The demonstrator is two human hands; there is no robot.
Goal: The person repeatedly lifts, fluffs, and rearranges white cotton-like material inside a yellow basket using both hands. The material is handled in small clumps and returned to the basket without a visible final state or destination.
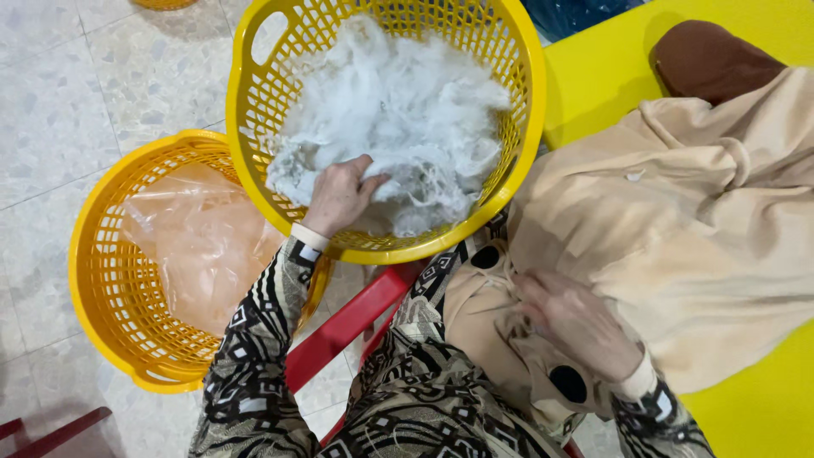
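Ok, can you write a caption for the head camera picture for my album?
Left hand digs into white fluffy stuffing in a yellow basket; right hand rests on a beige plush toy skin.
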